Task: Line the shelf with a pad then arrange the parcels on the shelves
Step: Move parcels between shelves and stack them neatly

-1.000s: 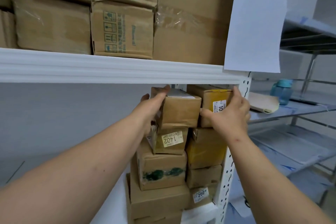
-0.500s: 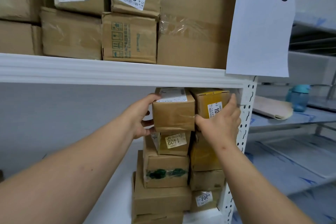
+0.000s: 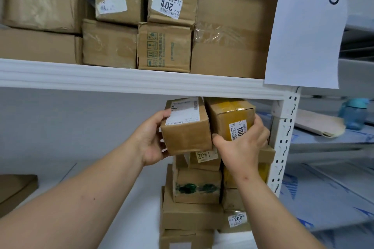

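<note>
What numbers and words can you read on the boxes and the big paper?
"1- 5": white paper sign on the shelf post.
"201", cut off: label on an upper-shelf box.
"100": yellow-taped box under the right hand.
"1402": box below.
"200": low box.
Small print and other labels: too blurred.

Paper sign (image 3: 307, 26) reading "1- 5", blue bottle (image 3: 354, 114), tan folder (image 3: 318, 123)

Left hand (image 3: 150, 139) gripping brown parcel (image 3: 187, 129), right hand (image 3: 242, 143) clasping yellow-taped parcel (image 3: 228, 115), atop stacked boxes (image 3: 197, 186), beneath white shelf (image 3: 121, 81)
</note>
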`<state>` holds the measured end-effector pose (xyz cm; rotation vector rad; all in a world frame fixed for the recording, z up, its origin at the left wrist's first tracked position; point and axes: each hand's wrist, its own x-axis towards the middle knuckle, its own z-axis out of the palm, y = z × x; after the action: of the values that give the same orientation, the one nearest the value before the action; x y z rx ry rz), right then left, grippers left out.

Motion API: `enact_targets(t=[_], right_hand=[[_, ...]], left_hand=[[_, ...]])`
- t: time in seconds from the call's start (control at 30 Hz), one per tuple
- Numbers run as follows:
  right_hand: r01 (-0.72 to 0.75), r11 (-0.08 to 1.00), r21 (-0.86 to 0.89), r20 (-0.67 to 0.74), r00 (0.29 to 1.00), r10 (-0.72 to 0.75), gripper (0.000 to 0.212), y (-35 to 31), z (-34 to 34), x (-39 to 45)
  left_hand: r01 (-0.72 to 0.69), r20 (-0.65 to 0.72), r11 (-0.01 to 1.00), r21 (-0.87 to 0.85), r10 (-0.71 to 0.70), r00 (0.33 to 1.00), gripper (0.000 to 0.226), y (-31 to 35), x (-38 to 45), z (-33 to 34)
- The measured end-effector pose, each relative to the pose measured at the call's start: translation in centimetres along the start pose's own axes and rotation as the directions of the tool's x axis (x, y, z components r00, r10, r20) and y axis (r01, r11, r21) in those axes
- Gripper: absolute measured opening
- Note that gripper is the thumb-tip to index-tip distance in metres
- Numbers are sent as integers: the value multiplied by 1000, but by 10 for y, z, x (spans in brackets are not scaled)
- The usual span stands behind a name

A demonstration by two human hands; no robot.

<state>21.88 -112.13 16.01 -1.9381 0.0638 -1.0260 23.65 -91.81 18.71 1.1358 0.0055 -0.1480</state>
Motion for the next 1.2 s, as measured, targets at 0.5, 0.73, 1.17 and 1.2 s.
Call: enact_targets(t=[0.5,0.73,1.17,1.2], right_hand=[[-53,926,373,-54,995,78,101,-22,-29,-68],[-263,630,731,97,954,285,87,-59,-17,-110],[-392,308,867,309,907,286,50,-153,46,-178],[-378,338,862,305,919,250,55,-163,50,-180]], left_hand=[[29,86,944,-329,-1,996,44,-15,-72,-45],[135,139,923,-360,-91,986,54,9,-121,-104],[-111,-68,935,-337,94,993,50,62,-215,-210],[-146,-96,932,-331,121,988,49,69,-223,-217]])
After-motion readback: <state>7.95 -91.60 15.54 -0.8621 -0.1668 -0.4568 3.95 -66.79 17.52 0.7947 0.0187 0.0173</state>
